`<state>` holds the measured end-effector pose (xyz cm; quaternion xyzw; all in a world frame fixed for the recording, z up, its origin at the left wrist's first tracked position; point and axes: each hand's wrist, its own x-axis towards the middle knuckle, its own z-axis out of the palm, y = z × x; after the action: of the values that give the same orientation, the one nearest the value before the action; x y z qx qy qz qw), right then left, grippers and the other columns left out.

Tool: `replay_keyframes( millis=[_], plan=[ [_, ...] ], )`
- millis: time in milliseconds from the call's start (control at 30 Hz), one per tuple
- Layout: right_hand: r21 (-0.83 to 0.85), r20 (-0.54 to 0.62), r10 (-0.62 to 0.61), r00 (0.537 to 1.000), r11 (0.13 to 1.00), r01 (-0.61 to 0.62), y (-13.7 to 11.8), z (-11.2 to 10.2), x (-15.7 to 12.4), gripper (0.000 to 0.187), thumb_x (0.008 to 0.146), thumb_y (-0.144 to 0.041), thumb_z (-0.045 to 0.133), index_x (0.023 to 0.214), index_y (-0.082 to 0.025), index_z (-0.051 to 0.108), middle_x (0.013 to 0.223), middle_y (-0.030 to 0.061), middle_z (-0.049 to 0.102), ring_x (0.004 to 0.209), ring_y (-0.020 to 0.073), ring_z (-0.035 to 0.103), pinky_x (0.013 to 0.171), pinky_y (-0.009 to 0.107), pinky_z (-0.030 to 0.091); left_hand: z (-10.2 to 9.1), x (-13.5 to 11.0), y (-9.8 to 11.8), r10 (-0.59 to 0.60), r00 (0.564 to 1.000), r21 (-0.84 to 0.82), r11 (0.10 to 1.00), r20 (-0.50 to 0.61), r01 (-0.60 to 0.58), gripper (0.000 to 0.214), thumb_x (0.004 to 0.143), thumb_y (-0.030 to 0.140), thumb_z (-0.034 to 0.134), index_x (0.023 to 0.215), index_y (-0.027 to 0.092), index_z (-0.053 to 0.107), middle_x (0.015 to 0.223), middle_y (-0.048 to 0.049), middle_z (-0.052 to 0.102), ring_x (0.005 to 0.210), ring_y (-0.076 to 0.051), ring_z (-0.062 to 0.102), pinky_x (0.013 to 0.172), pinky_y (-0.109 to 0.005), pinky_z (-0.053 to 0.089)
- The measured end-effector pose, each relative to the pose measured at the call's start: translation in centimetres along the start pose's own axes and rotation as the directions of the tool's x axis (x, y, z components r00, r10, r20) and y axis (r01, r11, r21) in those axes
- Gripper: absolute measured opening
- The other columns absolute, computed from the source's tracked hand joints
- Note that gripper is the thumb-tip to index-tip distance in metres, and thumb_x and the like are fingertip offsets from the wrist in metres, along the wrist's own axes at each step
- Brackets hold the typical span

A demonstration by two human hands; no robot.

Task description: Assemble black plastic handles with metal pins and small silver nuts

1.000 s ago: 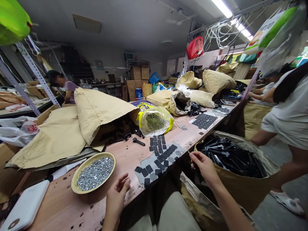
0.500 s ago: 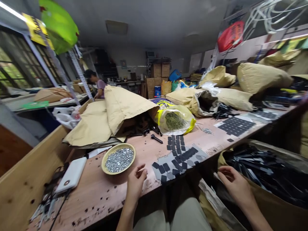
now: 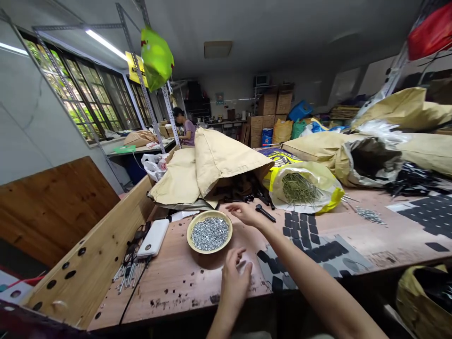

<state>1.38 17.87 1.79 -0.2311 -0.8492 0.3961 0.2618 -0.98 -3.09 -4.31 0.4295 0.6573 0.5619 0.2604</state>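
Here, largest to smallest:

Worktop [image 3: 183, 282]: a long wooden surface by which everything below is carried; scattered dark specks are seen on the near part.

Sacks [image 3: 219, 160]: big tan paper bags laid on their sides at the back. Black parts are spilled from the mouth of one. They are judged heavy and floppy, so not to be lifted by one corner.

Pad sheet [image 3: 318, 249]: a thin grey sheet set with dark rounded squares, lying flat to the right of the bowl. It is judged light and limp; the squares would likely be peeled up by an edge.

Bowl [image 3: 209, 232]: a shallow yellow dish filled with small silvery metal pieces, set between the two hands. It is judged heavy for its size and easily spilled, so best taken by the rim with it kept level; the pieces are small, hard and slippery, to be pinched singly.

Right hand [image 3: 245, 213]: stretched forward over the worktop past the bowl, palm down, arm long and nearly straight. The fingers are spread loosely and nothing is seen to be gripped. The black bolt is nearest to them.

Left hand [image 3: 236, 278]: rested near the worktop's front edge just below the bowl, wrist bent back, fingers curled loosely; whether anything is pinched cannot be told.

Bolt [image 3: 265, 213]: a short black rod with a thicker head, lying just right of the right hand, apart from it. It is judged stiff and light, and best taken across the shank.
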Motion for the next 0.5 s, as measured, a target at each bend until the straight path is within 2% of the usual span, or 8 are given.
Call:
replay_keyframes(
  millis=[100,200,333,500],
  plan=[
    [-0.033,0.197,0.002,0.98,0.999,0.005,-0.5,2.1,6.8,0.038,0.079,-0.007,0.055,0.107,-0.017,0.079,0.102,0.0054,0.078,0.088,0.0172,0.07,0.083,0.026,0.056,0.8,-1.1,-0.8,0.115,0.992,0.137,0.985,-0.044,-0.108,0.032,0.086,0.02,0.055,0.113,0.018,0.074,0.128,-0.0149,0.064,0.123,-0.026,0.062,0.104,-0.039,0.053],
    [-0.108,0.346,0.037,0.938,0.994,0.001,-0.2,3.8,10.3,0.04,0.071,-0.005,0.059,0.101,-0.018,0.081,0.087,0.0007,0.078,0.07,0.014,0.067,0.068,0.022,0.054,1.4,-1.5,-1.9,0.211,0.977,0.172,0.964,-0.03,-0.203,0.033,0.087,0.016,0.051,0.111,0.019,0.074,0.125,-0.0144,0.065,0.12,-0.024,0.064,0.102,-0.036,0.055],
    [-0.201,0.41,0.021,0.912,0.977,0.068,1.6,4.7,10.9,0.033,0.068,-0.009,0.068,0.097,-0.019,0.082,0.088,-0.0005,0.078,0.079,0.0166,0.068,0.072,0.02,0.05,1.7,-1.2,-3.1,0.243,0.968,0.116,0.965,-0.063,-0.235,0.034,0.082,0.009,0.051,0.106,0.019,0.074,0.119,-0.0137,0.068,0.112,-0.023,0.067,0.089,-0.029,0.06],
    [-0.37,0.327,-0.01,0.945,0.919,0.137,3.8,3.2,9.0,0.023,0.075,-0.02,0.072,0.096,-0.025,0.079,0.101,0.0024,0.076,0.099,0.0212,0.065,0.081,0.024,0.046,2.1,-0.9,-3.9,0.272,0.957,0.135,0.957,-0.102,-0.258,0.035,0.076,0.005,0.053,0.098,0.02,0.074,0.109,-0.0109,0.069,0.1,-0.021,0.069,0.08,-0.025,0.06]
  ],
)
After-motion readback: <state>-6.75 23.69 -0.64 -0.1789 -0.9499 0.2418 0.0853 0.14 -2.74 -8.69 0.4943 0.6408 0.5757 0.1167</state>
